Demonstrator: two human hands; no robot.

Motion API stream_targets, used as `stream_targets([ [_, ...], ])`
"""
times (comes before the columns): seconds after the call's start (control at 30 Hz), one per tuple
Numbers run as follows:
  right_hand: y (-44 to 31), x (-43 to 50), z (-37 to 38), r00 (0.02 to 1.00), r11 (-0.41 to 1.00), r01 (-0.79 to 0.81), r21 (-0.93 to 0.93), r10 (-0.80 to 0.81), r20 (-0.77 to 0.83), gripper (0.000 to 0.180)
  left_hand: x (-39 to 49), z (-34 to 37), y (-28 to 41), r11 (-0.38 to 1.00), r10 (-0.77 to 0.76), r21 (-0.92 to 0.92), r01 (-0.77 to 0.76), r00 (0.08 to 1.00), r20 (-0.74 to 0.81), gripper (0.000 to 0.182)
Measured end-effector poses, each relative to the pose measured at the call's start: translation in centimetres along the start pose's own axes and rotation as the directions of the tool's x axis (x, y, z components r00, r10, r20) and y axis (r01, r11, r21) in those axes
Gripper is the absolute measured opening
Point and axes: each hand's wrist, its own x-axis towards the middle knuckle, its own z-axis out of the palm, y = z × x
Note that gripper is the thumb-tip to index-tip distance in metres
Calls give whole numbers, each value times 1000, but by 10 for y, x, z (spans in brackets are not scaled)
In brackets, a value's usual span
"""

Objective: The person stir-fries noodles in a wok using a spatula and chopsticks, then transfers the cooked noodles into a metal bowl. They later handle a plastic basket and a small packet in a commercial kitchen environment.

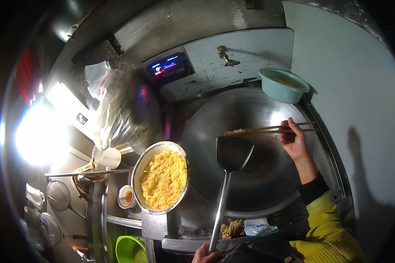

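Note:
Near the bottom edge, my left hand [204,253] grips the end of the long metal handle of a wok spatula [221,200]. Its broad dark blade [234,154] is raised over a large metal wok [263,184]. My right hand [294,141] holds a pair of wooden chopsticks [260,131] pointing left. Their tips come to the top edge of the blade, and pale bits cling to them; whether they touch the blade I cannot tell. Left of the wok stands a round bowl [135,184] full of shredded yellow food [164,180] with orange bits.
On the wok's far right rim sits a pale green basin [283,88]. A brass tap [224,56] and a lit control panel [168,67] are behind. A stuffed plastic bag [125,111], strainers [58,195] and a small white bowl [126,196] are left. A cloth [233,229] lies in front.

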Motion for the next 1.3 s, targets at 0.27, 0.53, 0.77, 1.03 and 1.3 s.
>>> stream_targets([
  [0.27,-20,-83,78,670,792,-540,284,200,715,35,17,-15,-35,486,557,866,-118,805,-203,40],
  [0.53,-19,-122,94,639,760,-627,170,378,670,39,12,-23,-42,289,548,953,92,800,-243,30],
  [0.77,-53,-34,-24,988,972,-126,199,105,115,22,11,-10,-36,375,433,896,236,810,-395,25],
  [1.03,-22,-32,-101,953,982,63,-179,-112,-283,26,54,15,-4,586,203,810,-20,971,-124,27],
  [1.3,-14,-30,-126,893,987,119,-105,-152,-424,25,164,104,34,748,-456,-421,513,858,235,5],
])
